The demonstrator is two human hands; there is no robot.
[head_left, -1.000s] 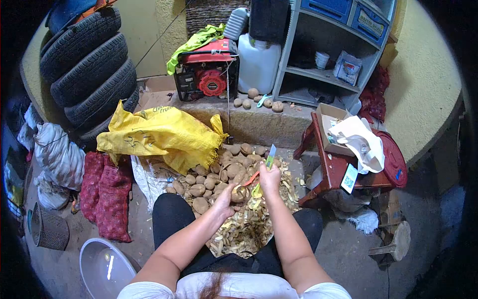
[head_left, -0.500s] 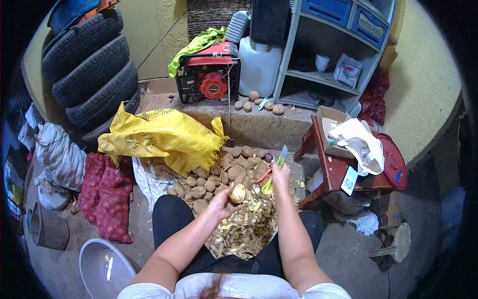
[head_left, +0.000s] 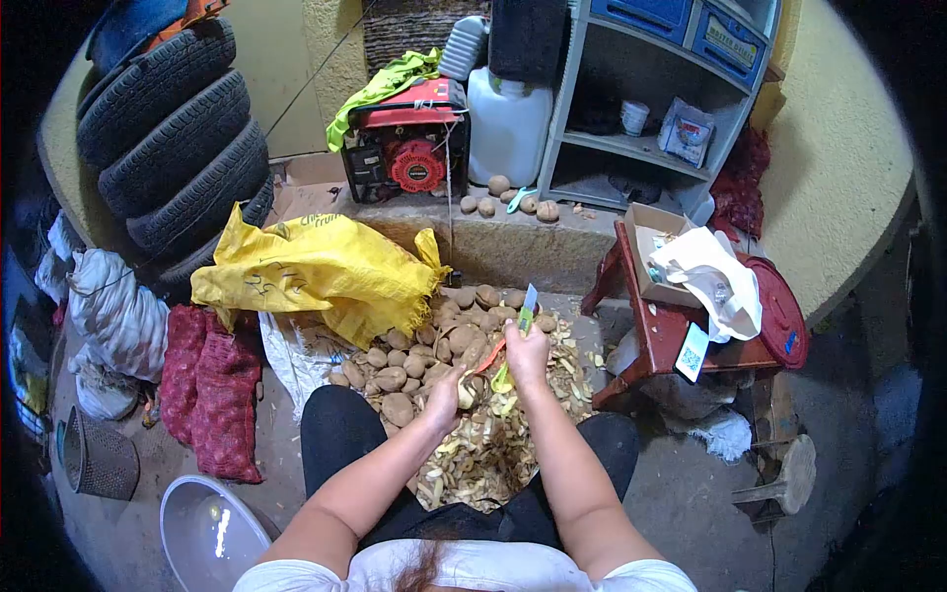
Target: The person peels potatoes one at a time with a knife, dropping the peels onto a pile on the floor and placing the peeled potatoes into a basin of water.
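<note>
My left hand (head_left: 446,395) holds a partly peeled potato (head_left: 468,388) above a heap of peelings (head_left: 473,454). In my right hand (head_left: 526,350) are a knife (head_left: 529,304) with its blade pointing up and away, and a peeler with an orange part (head_left: 490,356) that reaches to the potato. A yellow-green piece (head_left: 502,380) shows under the right hand; whether it is held or lies behind is unclear. Unpeeled potatoes (head_left: 398,380) lie in a pile beyond and left of my hands.
A yellow sack (head_left: 326,271) lies behind the potatoes. At left are red net sacks (head_left: 225,405), a grey basin (head_left: 202,538) and stacked tires (head_left: 173,94). A red stool (head_left: 646,345) with a box stands right; a generator (head_left: 409,148) and shelf (head_left: 631,148) are behind.
My right hand has moved left towards the left hand, bringing the orange part to the potato. The left hand has turned and shifted slightly left and down.
</note>
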